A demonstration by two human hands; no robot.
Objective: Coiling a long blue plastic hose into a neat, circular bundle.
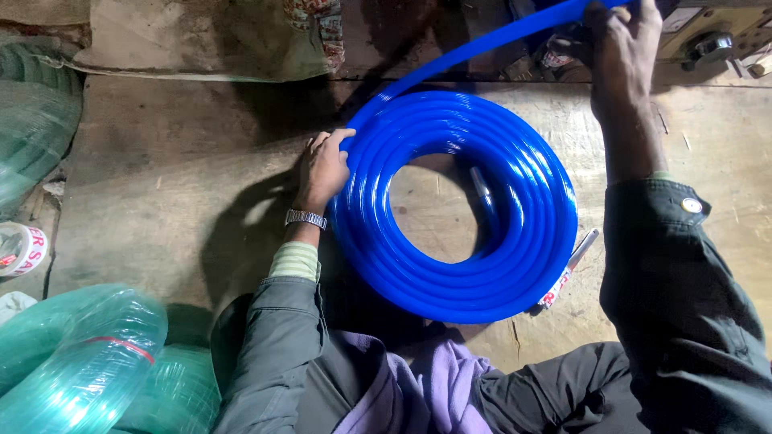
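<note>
Fingers: left hand (323,170) lies flat with its fingers pressed on the left rim of the coil, not closed round it; right hand (621,50) is clenched round the loose run of hose at the far right.
Floor (169,193): worn boards, with the person sitting at the near edge, dark sleeves reaching out on both sides.
Sacking (201,40): grey-green cloth spread along the far left.
Green coils (88,362): clear green hose rolls wrapped in film, near left; another green bundle (32,137) at the left edge.
Coil (454,205): glossy blue hose wound flat in a ring on the floor, centre, between the two arms.
Loose hose (482,44): same blue hose, rising from the coil's far left side up to the right hand.
Cloth (426,386): purple, on the lap, just near of the coil.
Tape (20,249): white roll with red print, left edge.
Stick (567,277): thin pale piece, poking out from under the coil's near right side.
Watch (305,218): metal band on the left wrist.
</note>
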